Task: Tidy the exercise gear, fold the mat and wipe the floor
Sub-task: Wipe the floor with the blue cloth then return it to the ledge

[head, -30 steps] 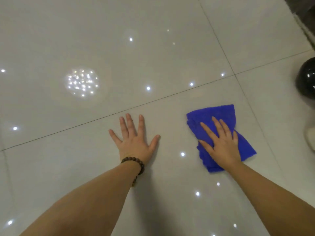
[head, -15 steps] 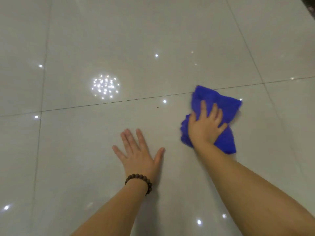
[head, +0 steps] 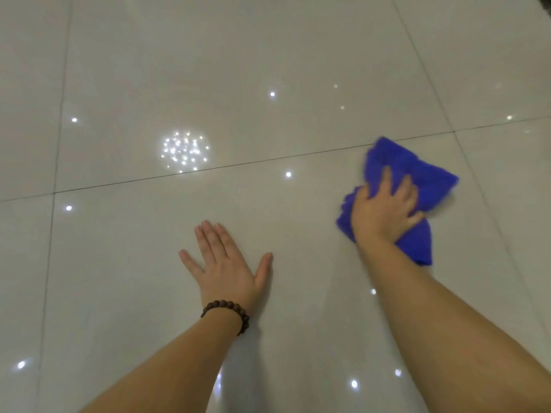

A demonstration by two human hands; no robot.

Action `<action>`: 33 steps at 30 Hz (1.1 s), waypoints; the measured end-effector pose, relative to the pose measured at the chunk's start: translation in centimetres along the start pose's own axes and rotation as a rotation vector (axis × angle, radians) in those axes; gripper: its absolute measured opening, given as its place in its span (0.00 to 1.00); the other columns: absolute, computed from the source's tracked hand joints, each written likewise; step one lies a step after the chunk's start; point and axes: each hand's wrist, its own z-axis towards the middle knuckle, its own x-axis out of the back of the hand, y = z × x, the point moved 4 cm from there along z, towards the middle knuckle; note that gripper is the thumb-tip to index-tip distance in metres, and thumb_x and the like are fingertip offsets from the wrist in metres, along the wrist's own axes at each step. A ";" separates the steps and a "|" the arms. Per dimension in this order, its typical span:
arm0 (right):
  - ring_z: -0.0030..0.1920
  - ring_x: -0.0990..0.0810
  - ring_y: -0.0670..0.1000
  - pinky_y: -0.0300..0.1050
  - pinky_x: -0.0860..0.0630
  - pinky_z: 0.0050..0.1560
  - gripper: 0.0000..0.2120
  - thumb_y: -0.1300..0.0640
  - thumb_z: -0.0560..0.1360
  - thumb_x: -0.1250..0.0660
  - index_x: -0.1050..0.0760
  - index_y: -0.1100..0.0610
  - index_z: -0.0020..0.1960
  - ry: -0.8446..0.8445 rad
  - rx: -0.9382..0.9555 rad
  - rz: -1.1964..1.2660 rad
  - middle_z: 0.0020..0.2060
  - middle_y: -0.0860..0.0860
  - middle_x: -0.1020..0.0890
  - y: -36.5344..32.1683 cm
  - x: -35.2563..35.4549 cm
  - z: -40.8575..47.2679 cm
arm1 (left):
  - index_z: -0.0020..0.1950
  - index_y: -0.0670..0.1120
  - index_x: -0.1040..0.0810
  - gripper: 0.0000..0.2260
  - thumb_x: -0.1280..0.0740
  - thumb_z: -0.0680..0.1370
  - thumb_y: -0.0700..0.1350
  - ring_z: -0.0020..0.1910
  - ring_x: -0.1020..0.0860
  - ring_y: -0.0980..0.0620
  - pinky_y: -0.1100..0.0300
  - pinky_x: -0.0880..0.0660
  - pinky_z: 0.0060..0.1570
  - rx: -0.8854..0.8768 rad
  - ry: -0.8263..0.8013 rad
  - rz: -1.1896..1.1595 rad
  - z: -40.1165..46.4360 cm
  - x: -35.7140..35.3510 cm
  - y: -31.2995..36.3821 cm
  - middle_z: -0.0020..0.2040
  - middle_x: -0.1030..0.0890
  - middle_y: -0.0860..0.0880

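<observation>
Now | right hand (head: 384, 210) presses the bunched blue cloth (head: 417, 180) onto the glossy tiled floor (head: 268, 55), fingers curled into it, just below a grout line | left hand (head: 229, 266) flat on floor, fingers spread, bead bracelet (head: 229, 311) at wrist

We see a brown wooden bead bracelet (head: 227, 312) round a wrist. Reflected on the glossy surface are small white points of light (head: 288, 174) — scattered singly — and one round cluster of bright sparkles (head: 184, 153).
</observation>
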 end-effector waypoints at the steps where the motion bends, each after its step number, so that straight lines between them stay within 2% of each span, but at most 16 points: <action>1: 0.75 0.46 0.55 0.63 0.50 0.70 0.27 0.42 0.77 0.45 0.42 0.43 0.75 -0.025 0.310 -0.014 0.76 0.52 0.43 -4.4 -1.5 -3.3 | 0.77 0.36 0.60 0.45 0.60 0.74 0.70 0.77 0.61 0.41 0.32 0.59 0.71 0.001 0.002 0.005 0.1 0.0 0.0 0.78 0.57 0.37; 3: 0.75 0.45 0.53 0.60 0.51 0.71 0.28 0.40 0.76 0.44 0.43 0.40 0.74 -0.240 0.958 -0.078 0.76 0.49 0.43 -10.5 -3.6 -10.2 | 0.77 0.35 0.56 0.45 0.57 0.73 0.69 0.78 0.57 0.40 0.31 0.56 0.70 0.000 0.006 0.016 0.1 0.0 0.0 0.78 0.53 0.36; 4: 0.75 0.45 0.52 0.60 0.51 0.71 0.28 0.40 0.75 0.44 0.43 0.39 0.74 -0.308 1.158 -0.101 0.76 0.48 0.42 -10.8 -3.8 -11.0 | 0.77 0.35 0.55 0.46 0.56 0.72 0.69 0.78 0.56 0.40 0.31 0.55 0.70 -0.001 0.015 0.015 0.2 0.0 0.0 0.78 0.52 0.36; 5: 0.74 0.43 0.52 0.60 0.48 0.71 0.28 0.40 0.74 0.44 0.41 0.39 0.73 -0.283 1.231 -0.077 0.75 0.47 0.40 -9.7 -3.3 -9.8 | 0.77 0.36 0.56 0.46 0.56 0.73 0.70 0.78 0.56 0.41 0.31 0.55 0.70 0.000 0.015 0.010 0.1 0.1 -0.1 0.78 0.52 0.37; 7: 0.72 0.37 0.53 0.61 0.41 0.68 0.27 0.40 0.73 0.45 0.36 0.41 0.72 -0.115 1.000 -0.021 0.73 0.49 0.35 -3.9 -1.7 -3.8 | 0.77 0.37 0.61 0.46 0.59 0.73 0.71 0.78 0.61 0.42 0.33 0.58 0.71 -0.001 -0.010 0.005 0.0 0.1 0.0 0.79 0.57 0.38; 9: 0.71 0.36 0.54 0.61 0.40 0.66 0.28 0.39 0.73 0.48 0.35 0.43 0.72 0.014 0.569 -0.063 0.73 0.51 0.34 5.9 0.6 2.9 | 0.77 0.38 0.63 0.46 0.61 0.73 0.72 0.77 0.64 0.43 0.34 0.59 0.71 0.000 -0.006 0.015 -0.1 0.2 0.1 0.78 0.60 0.39; 12: 0.72 0.41 0.60 0.66 0.47 0.67 0.31 0.39 0.73 0.51 0.40 0.46 0.74 0.040 -0.130 -0.075 0.74 0.56 0.39 19.9 5.0 7.3 | 0.77 0.37 0.62 0.46 0.61 0.74 0.71 0.77 0.63 0.43 0.34 0.59 0.71 0.010 0.008 0.015 -0.3 0.4 0.1 0.78 0.60 0.39; 14: 0.72 0.43 0.62 0.69 0.51 0.68 0.28 0.41 0.76 0.49 0.41 0.46 0.75 0.028 -0.456 -0.038 0.74 0.57 0.41 21.0 5.5 6.0 | 0.77 0.37 0.61 0.46 0.61 0.73 0.71 0.77 0.63 0.43 0.33 0.60 0.71 0.015 0.002 0.019 -0.2 0.2 0.2 0.78 0.59 0.39; 15: 0.73 0.44 0.61 0.69 0.52 0.68 0.27 0.43 0.77 0.47 0.41 0.46 0.75 0.032 -0.464 -0.045 0.74 0.56 0.41 19.0 4.8 4.8 | 0.77 0.37 0.61 0.46 0.61 0.73 0.72 0.77 0.63 0.43 0.33 0.60 0.71 0.016 -0.003 0.020 -0.2 0.1 0.2 0.78 0.59 0.39; 17: 0.73 0.44 0.58 0.67 0.51 0.68 0.26 0.45 0.77 0.44 0.40 0.45 0.74 0.015 -0.158 -0.039 0.75 0.55 0.41 11.8 2.4 1.5 | 0.77 0.37 0.60 0.46 0.61 0.73 0.72 0.77 0.62 0.43 0.33 0.60 0.71 0.014 0.016 0.023 -0.1 0.0 0.1 0.79 0.58 0.39; 21: 0.72 0.38 0.56 0.63 0.45 0.66 0.29 0.40 0.71 0.50 0.36 0.42 0.72 -0.115 0.743 -0.132 0.73 0.51 0.36 -2.4 -2.0 -10.5 | 0.77 0.37 0.58 0.46 0.59 0.73 0.71 0.78 0.59 0.43 0.33 0.59 0.71 0.016 0.022 -0.002 0.0 0.0 0.1 0.79 0.56 0.39; 23: 0.72 0.37 0.55 0.63 0.43 0.67 0.29 0.40 0.71 0.50 0.35 0.41 0.71 -0.214 1.023 -0.134 0.73 0.50 0.35 -2.9 -2.0 -12.5 | 0.78 0.37 0.58 0.46 0.58 0.73 0.71 0.78 0.59 0.43 0.33 0.58 0.71 0.013 0.027 -0.010 0.0 0.0 0.1 0.79 0.56 0.39; 24: 0.72 0.36 0.54 0.63 0.40 0.67 0.28 0.40 0.70 0.48 0.34 0.41 0.71 -0.194 1.057 -0.105 0.73 0.50 0.34 -1.3 -1.4 -11.4 | 0.78 0.38 0.59 0.46 0.59 0.73 0.71 0.78 0.60 0.43 0.33 0.58 0.71 0.010 0.025 -0.006 0.0 0.0 0.0 0.79 0.57 0.40; 26: 0.70 0.34 0.54 0.62 0.39 0.66 0.28 0.42 0.70 0.46 0.32 0.42 0.70 -0.103 0.855 -0.072 0.72 0.50 0.32 4.8 -0.1 -7.3 | 0.78 0.40 0.61 0.45 0.60 0.73 0.72 0.77 0.61 0.43 0.33 0.59 0.71 -0.008 0.022 -0.011 0.0 0.1 -0.2 0.79 0.58 0.40; 30: 0.71 0.37 0.56 0.63 0.42 0.65 0.29 0.42 0.71 0.49 0.34 0.45 0.71 0.018 0.187 -0.102 0.73 0.54 0.35 21.9 4.0 -0.3 | 0.78 0.51 0.65 0.38 0.59 0.75 0.69 0.77 0.65 0.42 0.32 0.62 0.70 -0.096 0.022 -0.071 -1.7 0.5 0.6 0.78 0.62 0.41; 33: 0.73 0.44 0.58 0.67 0.49 0.68 0.28 0.41 0.75 0.50 0.41 0.44 0.74 0.011 -0.329 -0.023 0.75 0.54 0.42 27.3 5.7 0.0 | 0.75 0.57 0.71 0.36 0.60 0.74 0.71 0.75 0.71 0.43 0.33 0.66 0.69 -0.216 -0.034 -0.026 -5.3 -0.1 2.0 0.76 0.70 0.45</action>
